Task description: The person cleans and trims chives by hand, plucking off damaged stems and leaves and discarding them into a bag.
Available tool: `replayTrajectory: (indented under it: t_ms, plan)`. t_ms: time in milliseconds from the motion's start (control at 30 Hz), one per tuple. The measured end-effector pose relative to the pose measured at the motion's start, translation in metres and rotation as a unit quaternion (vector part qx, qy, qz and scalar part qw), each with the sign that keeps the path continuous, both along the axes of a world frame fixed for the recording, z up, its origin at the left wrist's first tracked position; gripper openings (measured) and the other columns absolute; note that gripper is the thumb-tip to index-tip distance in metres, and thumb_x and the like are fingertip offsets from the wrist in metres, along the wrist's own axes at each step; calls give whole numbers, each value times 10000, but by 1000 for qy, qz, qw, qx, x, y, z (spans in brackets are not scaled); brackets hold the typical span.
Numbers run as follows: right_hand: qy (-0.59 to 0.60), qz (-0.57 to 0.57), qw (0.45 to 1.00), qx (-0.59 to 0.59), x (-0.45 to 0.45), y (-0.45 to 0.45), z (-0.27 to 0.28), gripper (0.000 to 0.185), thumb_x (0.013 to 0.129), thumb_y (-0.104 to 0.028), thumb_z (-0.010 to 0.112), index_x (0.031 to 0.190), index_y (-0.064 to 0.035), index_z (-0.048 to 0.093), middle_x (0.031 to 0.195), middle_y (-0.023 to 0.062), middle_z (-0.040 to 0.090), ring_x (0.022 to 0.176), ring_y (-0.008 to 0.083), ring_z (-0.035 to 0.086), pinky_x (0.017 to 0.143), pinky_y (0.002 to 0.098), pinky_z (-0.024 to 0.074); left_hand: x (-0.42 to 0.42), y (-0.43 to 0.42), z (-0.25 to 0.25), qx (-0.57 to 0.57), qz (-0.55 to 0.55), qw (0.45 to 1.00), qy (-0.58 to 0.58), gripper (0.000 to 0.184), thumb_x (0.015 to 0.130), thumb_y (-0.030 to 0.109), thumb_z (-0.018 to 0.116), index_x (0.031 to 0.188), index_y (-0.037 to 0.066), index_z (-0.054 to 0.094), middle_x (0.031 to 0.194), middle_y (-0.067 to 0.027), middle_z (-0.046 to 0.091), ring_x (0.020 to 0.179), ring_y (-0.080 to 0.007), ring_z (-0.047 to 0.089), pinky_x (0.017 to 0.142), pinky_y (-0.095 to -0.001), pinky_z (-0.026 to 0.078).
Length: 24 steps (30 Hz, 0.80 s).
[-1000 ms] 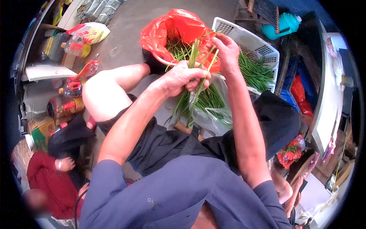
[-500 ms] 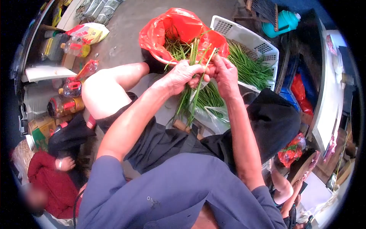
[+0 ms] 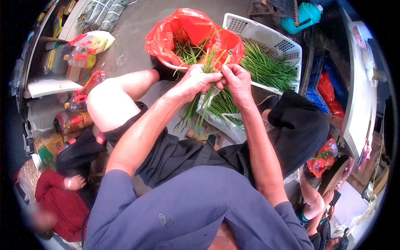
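Observation:
My left hand (image 3: 197, 83) is closed round a bunch of long green stalks (image 3: 201, 109), whose ends stick up above the fist and hang down below it. Touching it on the right, my right hand (image 3: 236, 84) pinches at the upper part of the stalks. Just beyond both hands is a bucket lined with a red plastic bag (image 3: 161, 36), with loose green stalks inside. Beneath my right hand, more stalks lie in a clear plastic bag (image 3: 233, 131). A white basket (image 3: 259, 30) full of green stalks stands to the right of the red bag.
At the left are plastic bottles (image 3: 77, 102) and a carton (image 3: 48, 146). A person in a dark red top (image 3: 66, 204) sits at the lower left. A turquoise jug (image 3: 301, 17) stands at the upper right. Another person's leg (image 3: 311, 198) shows at the lower right.
My right hand has come down and in against my left hand. The view has shifted slightly, so the basket and red bag appear further left.

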State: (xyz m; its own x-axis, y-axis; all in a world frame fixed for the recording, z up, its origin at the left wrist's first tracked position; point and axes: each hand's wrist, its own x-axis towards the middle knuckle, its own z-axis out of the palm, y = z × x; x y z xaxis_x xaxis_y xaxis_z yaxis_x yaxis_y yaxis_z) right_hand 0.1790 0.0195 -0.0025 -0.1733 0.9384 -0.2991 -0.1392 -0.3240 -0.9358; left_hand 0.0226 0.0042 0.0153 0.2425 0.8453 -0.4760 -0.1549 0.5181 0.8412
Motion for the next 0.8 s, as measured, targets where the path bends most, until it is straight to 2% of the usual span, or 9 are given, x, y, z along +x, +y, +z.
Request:
replayTrajectory:
  t_ms: [67,233,467,533,667,733,800]
  plan:
    - [-5,1,1000,-5,0,-1,1,207,936,-182,579,853,4,618,644,18,598,504,75,534,493,217,417,-1,1,-2,-7,-2,1000,6,114,865,177,647,884,67,626,682,-16,647,427,-25,409,389,-186,290]
    - [-40,17,999,24,0,-2,-4,210,949,-174,542,873,7,614,671,7,591,563,56,514,533,216,425,-4,2,1,-49,-19,996,-79,136,878,180,624,893,45,629,683,-21,647,397,-25,391,364,-182,266]
    - [-52,9,998,38,0,0,-15,208,947,-172,534,875,7,612,676,15,588,572,69,518,537,237,438,-5,3,0,-65,-19,993,-97,156,885,172,605,921,22,634,685,-37,652,380,-29,383,349,-177,260]
    - [-100,-12,992,69,1,1,-18,212,942,-174,536,880,15,608,679,29,596,573,79,538,537,246,449,-6,3,0,-70,-37,992,-101,160,888,173,601,924,20,629,686,-53,656,379,-33,384,348,-174,263]
    - [-111,-51,990,76,4,5,-20,219,936,-177,541,880,25,607,686,44,607,573,91,561,542,256,462,-5,2,3,-66,-51,991,-102,170,891,184,603,937,21,621,685,-66,656,380,-35,387,349,-172,268]
    - [-118,-68,988,74,5,8,-18,218,934,-172,540,879,26,611,693,53,616,574,97,576,549,256,470,-5,1,4,-87,-61,989,-104,174,872,149,593,939,-9,615,686,-109,660,389,-55,404,358,-189,284]
    - [-108,-75,989,66,4,12,-18,207,933,-164,541,875,21,615,692,44,612,580,90,565,542,248,458,-7,0,8,-73,-95,986,-114,201,903,221,604,947,25,614,694,-78,658,389,-36,398,359,-169,277]
